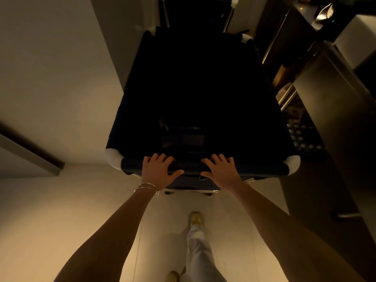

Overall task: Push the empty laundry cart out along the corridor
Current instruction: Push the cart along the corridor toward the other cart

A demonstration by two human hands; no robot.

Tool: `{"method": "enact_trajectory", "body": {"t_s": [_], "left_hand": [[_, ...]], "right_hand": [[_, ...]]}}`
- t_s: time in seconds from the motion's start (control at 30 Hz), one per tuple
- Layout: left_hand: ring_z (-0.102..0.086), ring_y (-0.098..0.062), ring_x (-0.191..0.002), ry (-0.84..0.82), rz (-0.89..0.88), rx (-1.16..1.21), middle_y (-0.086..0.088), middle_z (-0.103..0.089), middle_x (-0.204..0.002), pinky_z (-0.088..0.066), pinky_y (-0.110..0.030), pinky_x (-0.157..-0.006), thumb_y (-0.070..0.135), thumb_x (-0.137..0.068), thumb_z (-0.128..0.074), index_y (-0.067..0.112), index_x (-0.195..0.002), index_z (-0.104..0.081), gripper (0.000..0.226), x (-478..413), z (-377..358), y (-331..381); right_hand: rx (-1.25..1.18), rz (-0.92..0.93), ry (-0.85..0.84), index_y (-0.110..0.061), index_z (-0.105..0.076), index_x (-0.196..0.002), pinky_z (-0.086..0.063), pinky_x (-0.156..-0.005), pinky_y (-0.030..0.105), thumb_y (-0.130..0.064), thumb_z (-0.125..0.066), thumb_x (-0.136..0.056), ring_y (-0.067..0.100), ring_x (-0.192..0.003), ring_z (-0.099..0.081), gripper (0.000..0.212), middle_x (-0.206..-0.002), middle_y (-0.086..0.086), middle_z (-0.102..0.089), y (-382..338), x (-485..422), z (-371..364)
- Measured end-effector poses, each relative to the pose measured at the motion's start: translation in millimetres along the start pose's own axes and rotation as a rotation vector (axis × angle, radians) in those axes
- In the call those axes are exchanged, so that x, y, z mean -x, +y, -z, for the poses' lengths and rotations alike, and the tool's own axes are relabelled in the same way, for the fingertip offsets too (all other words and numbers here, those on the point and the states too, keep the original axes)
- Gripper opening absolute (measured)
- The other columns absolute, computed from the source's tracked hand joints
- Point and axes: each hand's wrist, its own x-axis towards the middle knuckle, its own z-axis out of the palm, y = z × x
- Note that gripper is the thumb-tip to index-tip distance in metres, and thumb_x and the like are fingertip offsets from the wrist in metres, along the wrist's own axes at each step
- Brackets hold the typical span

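While the laundry cart (138, 88) stands at 12 o'clock, the left hand (157, 171) at 7 and right hand (220, 171) at 5 clasp its near rim, apart.

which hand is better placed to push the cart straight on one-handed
Right, likely: the right hand lies near the middle of the cart rail, fingers over it. The left hand sits nearer the left corner, so its push alone might swing the cart.

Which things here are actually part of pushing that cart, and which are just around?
Part of the job: laundry cart; left hand and right hand, both gripping its near rail.
Just around: metal cabinet on the right, pale wall on the left, bangles on the left wrist.
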Motion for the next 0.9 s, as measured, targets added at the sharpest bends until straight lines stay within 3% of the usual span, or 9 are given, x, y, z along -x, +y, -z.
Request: {"method": "enact_trajectory", "body": {"t_s": [0.3,0.47,0.6,0.7,0.8,0.9], "left_hand": [[-0.058,-0.031,-0.076,0.008,0.022,0.011,-0.009,-0.065,-0.081,-0.043,-0.041,-0.070,0.069,-0.077,-0.033,0.016,-0.093,-0.067,0.065,-90,-15,-20],[-0.058,-0.031,-0.076,-0.027,0.034,0.038,-0.009,-0.064,-0.080,-0.045,-0.043,-0.071,0.075,-0.081,-0.012,0.016,-0.093,-0.066,0.081,-140,-20,-32],[-0.059,-0.031,-0.076,-0.004,0.072,0.036,-0.008,-0.064,-0.078,-0.046,-0.043,-0.073,0.074,-0.079,-0.024,0.017,-0.092,-0.067,0.072,-174,-24,-38],[-0.059,-0.031,-0.077,-0.009,0.087,0.055,-0.008,-0.064,-0.079,-0.046,-0.044,-0.075,0.075,-0.080,-0.021,0.017,-0.092,-0.067,0.075,-198,-27,-43],[-0.059,-0.031,-0.077,-0.009,0.097,0.068,-0.008,-0.064,-0.079,-0.047,-0.045,-0.076,0.076,-0.080,-0.016,0.017,-0.092,-0.068,0.079,-223,-31,-50],[-0.060,-0.032,-0.076,-0.002,0.090,0.076,-0.009,-0.064,-0.078,-0.047,-0.045,-0.076,0.074,-0.078,-0.025,0.016,-0.091,-0.068,0.073,-245,-33,-54]], "right_hand": [[-0.019,-0.004,-0.017,-0.027,-0.034,-0.136,-0.030,-0.097,0.046,-0.055,-0.034,-0.093,0.030,-0.120,-0.038,0.051,-0.131,0.008,-0.046,39,-88,16],[-0.041,0.014,-0.045,-0.026,-0.033,-0.137,-0.028,-0.099,0.049,-0.053,-0.034,-0.094,0.032,-0.123,-0.036,0.051,-0.135,0.010,-0.043,59,-136,30],[-0.029,0.032,-0.081,-0.026,-0.028,-0.140,-0.027,-0.100,0.051,-0.054,-0.031,-0.094,0.034,-0.127,-0.033,0.053,-0.141,0.013,-0.038,75,-169,35],[-0.015,0.019,-0.123,-0.029,-0.025,-0.141,-0.026,-0.102,0.052,-0.061,-0.019,-0.091,0.033,-0.129,-0.030,0.060,-0.144,0.012,-0.034,85,-194,40],[-0.015,0.019,-0.119,-0.029,-0.024,-0.141,-0.025,-0.103,0.052,-0.056,-0.029,-0.094,0.033,-0.130,-0.029,0.055,-0.145,0.011,-0.033,94,-218,45],[-0.010,0.019,-0.107,-0.028,-0.025,-0.141,-0.026,-0.102,0.051,-0.054,-0.032,-0.094,0.032,-0.130,-0.029,0.055,-0.145,0.011,-0.033,102,-239,51]]}}
